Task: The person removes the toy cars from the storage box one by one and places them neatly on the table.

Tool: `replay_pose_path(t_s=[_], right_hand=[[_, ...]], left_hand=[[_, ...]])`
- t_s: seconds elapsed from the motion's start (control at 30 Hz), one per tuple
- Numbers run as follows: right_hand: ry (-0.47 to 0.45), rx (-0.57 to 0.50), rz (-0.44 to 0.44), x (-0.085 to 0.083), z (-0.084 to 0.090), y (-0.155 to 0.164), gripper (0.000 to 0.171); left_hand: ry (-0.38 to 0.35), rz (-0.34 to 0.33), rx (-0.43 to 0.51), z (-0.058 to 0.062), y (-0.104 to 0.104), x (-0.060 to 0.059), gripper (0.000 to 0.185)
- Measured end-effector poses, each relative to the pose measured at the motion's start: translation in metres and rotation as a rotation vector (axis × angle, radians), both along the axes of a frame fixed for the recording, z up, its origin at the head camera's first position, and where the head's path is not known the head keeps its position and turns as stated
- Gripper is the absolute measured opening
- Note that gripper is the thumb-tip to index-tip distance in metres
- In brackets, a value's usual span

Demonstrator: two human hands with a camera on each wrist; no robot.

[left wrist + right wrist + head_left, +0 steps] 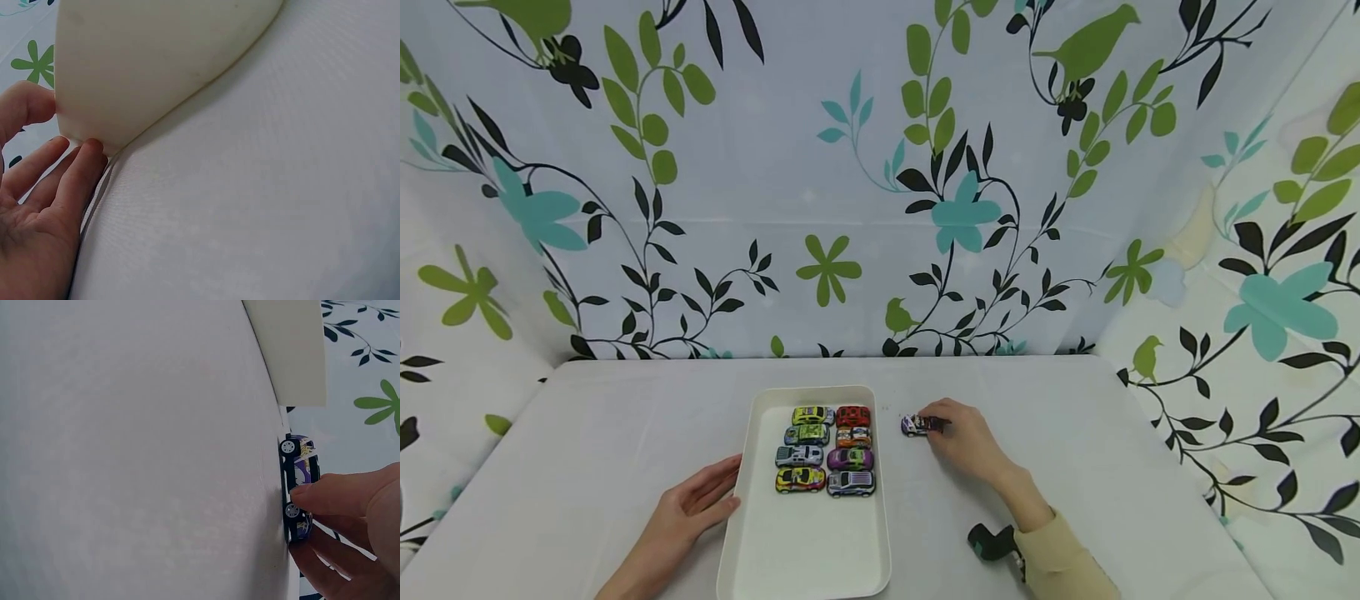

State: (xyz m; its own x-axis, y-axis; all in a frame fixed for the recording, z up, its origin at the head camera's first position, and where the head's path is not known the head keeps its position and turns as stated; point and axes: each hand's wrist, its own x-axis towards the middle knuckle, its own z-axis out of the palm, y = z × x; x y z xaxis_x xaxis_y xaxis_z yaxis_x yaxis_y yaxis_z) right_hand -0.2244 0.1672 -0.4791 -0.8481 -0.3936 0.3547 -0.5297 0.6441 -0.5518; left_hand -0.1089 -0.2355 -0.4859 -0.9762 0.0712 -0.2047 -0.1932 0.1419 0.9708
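My right hand pinches a small purple, white and black toy car on the table, just right of the tray. In the right wrist view the thumb lies on the side of that toy car, and its wheels face the white surface. My left hand touches the left side of the white tray with fairly straight fingers. The left wrist view shows the thumb and fingertips against the outer wall of the tray. Several toy cars stand in two columns inside it, among them a purple one and a red one.
A black device is at the right sleeve. The white table reaches a back edge below a leaf-patterned cloth. More patterned cloth hangs on both sides.
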Motion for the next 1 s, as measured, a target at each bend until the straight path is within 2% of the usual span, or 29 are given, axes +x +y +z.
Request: replay_pose_path(t_s=[0.4,0.63,0.83,1.0], right_hand=[[-0.062,-0.047,-0.019,-0.014,0.001,0.002,0.032],[-0.063,-0.059,-0.029,-0.020,-0.004,0.004,0.034],[-0.065,-0.041,-0.041,-0.020,-0.006,0.004,0.037],[-0.070,-0.017,-0.050,-0.014,0.000,0.002,0.042]], left_hand=[[0.025,-0.010,0.008,0.000,0.001,0.000,0.066],[0.030,-0.007,0.000,0.000,0.002,-0.001,0.065],[0.016,-0.006,-0.001,-0.001,0.001,-0.001,0.066],[0.010,-0.005,-0.002,-0.001,0.000,-0.001,0.067]])
